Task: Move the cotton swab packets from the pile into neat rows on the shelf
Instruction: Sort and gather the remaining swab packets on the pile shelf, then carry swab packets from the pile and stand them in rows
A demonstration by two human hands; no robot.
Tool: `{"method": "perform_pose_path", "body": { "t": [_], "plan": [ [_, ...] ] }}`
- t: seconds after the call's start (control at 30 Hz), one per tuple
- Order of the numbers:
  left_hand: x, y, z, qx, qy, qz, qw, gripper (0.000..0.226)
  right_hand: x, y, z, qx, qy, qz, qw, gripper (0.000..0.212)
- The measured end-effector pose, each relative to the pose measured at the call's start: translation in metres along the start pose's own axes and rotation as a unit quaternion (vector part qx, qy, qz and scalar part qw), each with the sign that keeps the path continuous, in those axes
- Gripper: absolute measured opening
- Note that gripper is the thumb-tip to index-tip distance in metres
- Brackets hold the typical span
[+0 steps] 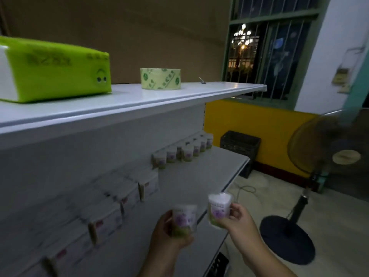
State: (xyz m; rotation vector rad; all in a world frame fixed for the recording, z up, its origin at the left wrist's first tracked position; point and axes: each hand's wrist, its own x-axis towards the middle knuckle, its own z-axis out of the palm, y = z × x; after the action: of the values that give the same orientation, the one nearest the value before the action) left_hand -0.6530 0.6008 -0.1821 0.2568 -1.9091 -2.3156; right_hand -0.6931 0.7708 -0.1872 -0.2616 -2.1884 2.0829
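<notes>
Both loaded: left hand (169,231) and right hand (238,217) each curl fingers round one swab tub (left tub (184,218), right tub (218,209)), held near the front edge of the lower shelf (219,170), well apart from the standing row (183,153). Risk: landing both together bumps the row's end tub, and it dominoes.

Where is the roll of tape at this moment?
In the head view, the roll of tape sits on the top shelf, in the upper left, just right of the green tissue pack.
</notes>
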Motion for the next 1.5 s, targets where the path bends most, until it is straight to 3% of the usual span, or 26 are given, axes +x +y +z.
{"method": "perform_pose_path", "body": {
  "t": [0.07, 0.17, 0.4, 0.6, 0.73, 0.9, 1.0, 1.1, 1.13, 1.23, 1.4, 1.5],
  "plan": [
    [0.02, -0.004, 0.011, 0.073, 0.021, 0.02, 0.997, 0.044, 0.034, -0.001, 0.004, -0.016, -0.011, -0.022, 1.0, 0.038],
    [0.048, -0.008, 0.026, 0.121, 0.038, 0.023, 0.992, 0.066, 0.086, -0.001, 0.022, -0.089, -0.051, -0.068, 0.992, 0.024],
    [0.124, -0.009, 0.069, 0.18, 0.18, 0.054, 0.966, 0.07, 0.196, 0.002, 0.069, -0.309, -0.18, -0.14, 0.923, 0.045],
    [0.192, -0.009, 0.073, 0.234, 0.332, 0.108, 0.907, 0.061, 0.252, -0.006, 0.097, -0.316, -0.254, -0.226, 0.886, 0.05],
    [0.217, -0.014, 0.074, 0.355, 0.379, 0.079, 0.851, 0.074, 0.268, -0.007, 0.113, -0.361, -0.27, -0.274, 0.849, 0.053],
    [0.229, -0.017, 0.078, 0.386, 0.398, 0.008, 0.832, 0.057, 0.276, 0.002, 0.112, -0.284, -0.26, -0.254, 0.887, 0.054],
    [0.233, -0.017, 0.079, 0.356, 0.417, 0.005, 0.836, 0.061, 0.28, 0.005, 0.114, -0.289, -0.272, -0.273, 0.876, 0.053],
    [0.236, -0.02, 0.077, 0.373, 0.415, 0.008, 0.83, 0.062, 0.278, 0.007, 0.115, -0.22, -0.261, -0.217, 0.915, 0.046],
    [0.237, -0.021, 0.076, 0.378, 0.422, 0.007, 0.824, 0.06, 0.277, 0.008, 0.114, -0.22, -0.249, -0.209, 0.92, 0.044],
    [0.241, -0.024, 0.074, 0.329, 0.41, 0.002, 0.851, 0.066, 0.278, 0.013, 0.113, -0.257, -0.221, -0.22, 0.915, 0.041],
    [0.236, -0.024, 0.074, 0.333, 0.425, -0.012, 0.841, 0.042, 0.274, 0.009, 0.114, -0.257, -0.2, -0.206, 0.923, 0.038],
    [0.218, -0.021, 0.073, 0.352, 0.349, -0.032, 0.868, 0.071, 0.266, 0.001, 0.107, -0.252, -0.199, -0.22, 0.921, 0.036]
  ]
}}
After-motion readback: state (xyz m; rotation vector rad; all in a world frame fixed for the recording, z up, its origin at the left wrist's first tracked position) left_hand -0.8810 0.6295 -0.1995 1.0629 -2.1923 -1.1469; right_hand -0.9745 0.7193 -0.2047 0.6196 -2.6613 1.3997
